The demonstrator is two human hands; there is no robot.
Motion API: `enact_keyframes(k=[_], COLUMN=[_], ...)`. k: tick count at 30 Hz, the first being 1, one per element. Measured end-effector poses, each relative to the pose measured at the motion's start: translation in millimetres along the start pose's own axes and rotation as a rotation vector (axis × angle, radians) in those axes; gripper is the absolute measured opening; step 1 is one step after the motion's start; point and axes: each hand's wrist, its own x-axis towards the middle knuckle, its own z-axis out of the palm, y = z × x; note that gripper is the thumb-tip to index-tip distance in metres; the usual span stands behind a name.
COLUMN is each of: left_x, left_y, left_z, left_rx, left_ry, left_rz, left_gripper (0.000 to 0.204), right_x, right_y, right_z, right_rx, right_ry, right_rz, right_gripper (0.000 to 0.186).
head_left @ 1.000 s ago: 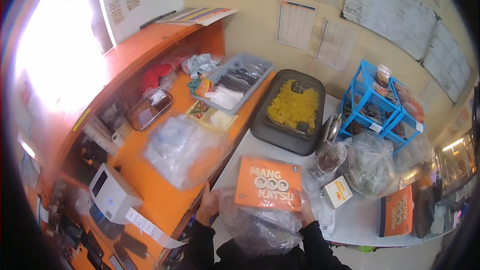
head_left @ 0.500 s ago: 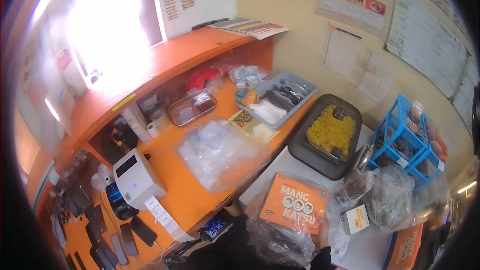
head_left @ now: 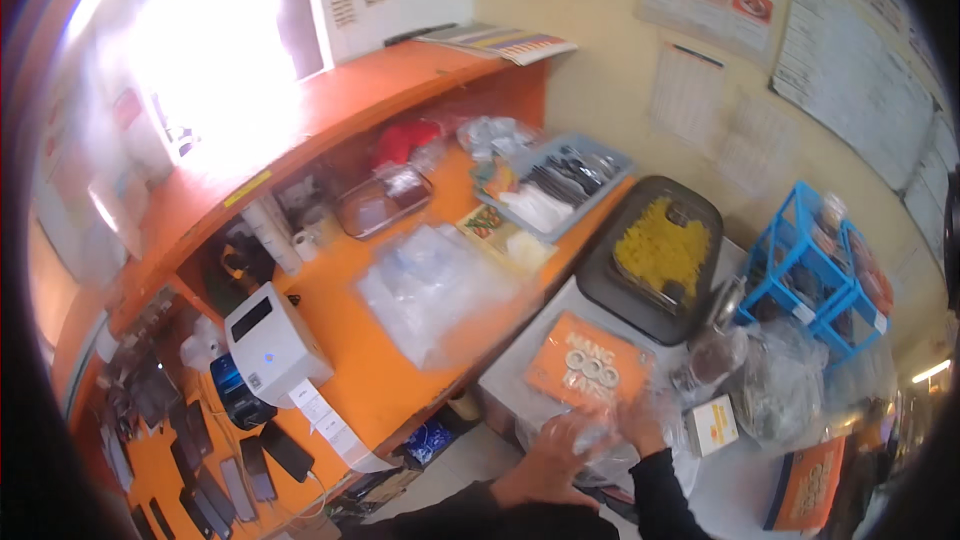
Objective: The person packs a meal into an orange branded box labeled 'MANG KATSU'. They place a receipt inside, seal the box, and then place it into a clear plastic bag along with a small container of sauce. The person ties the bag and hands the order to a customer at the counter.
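Note:
An orange printed box (head_left: 575, 350) lies inside a clear plastic bag (head_left: 530, 415) at the near part of the metal-topped table (head_left: 510, 360). My left hand (head_left: 555, 465) is bent over the loose plastic at the box's near side, fingers curled on it. My right hand (head_left: 645, 420) grips the bag by the box's near right corner, its fingertips blurred. A small white-and-yellow box (head_left: 713, 426) and a bag of dark contents (head_left: 715, 360) sit to the right of my hands.
Behind is a tray of yellow food (head_left: 655, 250), with blue racks (head_left: 810, 270) and another orange box (head_left: 800, 485) at right. The orange counter (head_left: 360, 400) holds a label printer (head_left: 275, 350), several phones (head_left: 285, 455), plastic bags (head_left: 430, 295) and a cutlery bin (head_left: 565, 185).
My left hand has moved rightward from the bag's left side to its near middle. The orange box has shifted back, away from me. The view has swung leftward since a second ago.

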Motion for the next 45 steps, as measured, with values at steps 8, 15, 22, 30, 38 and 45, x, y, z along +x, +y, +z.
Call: enact_keyframes(k=[8, 15, 22, 30, 38, 45], left_x=[80, 220, 214, 207, 227, 164], left_y=[-62, -79, -72, -45, -40, -26], left_z=[-48, -138, -173, -183, -163, -181], left_rx=[-0.358, -0.803, -0.865, -0.946, -0.739, -0.209], left_ry=[0.237, 0.351, -0.028, 0.066, 0.179, 0.089], left_rz=[-0.359, -0.340, -0.327, -0.153, -0.256, -0.219], left_gripper=[0.014, 0.010, 0.010, 0.020, 0.017, 0.035], right_x=[27, 127, 131, 155, 150, 129], right_y=[11, 2, 10, 18, 14, -12], right_z=[-211, -309, -327, -345, -366, -327], right_rx=[-0.059, -0.324, -0.467, -0.464, -0.207, -0.003], right_ry=[-0.621, -0.302, -0.062, 0.146, 0.142, 0.273], right_rz=[-0.268, -0.644, -0.872, -0.903, -0.758, -0.715], right_gripper=[0.045, 0.054, 0.018, 0.018, 0.017, 0.005])
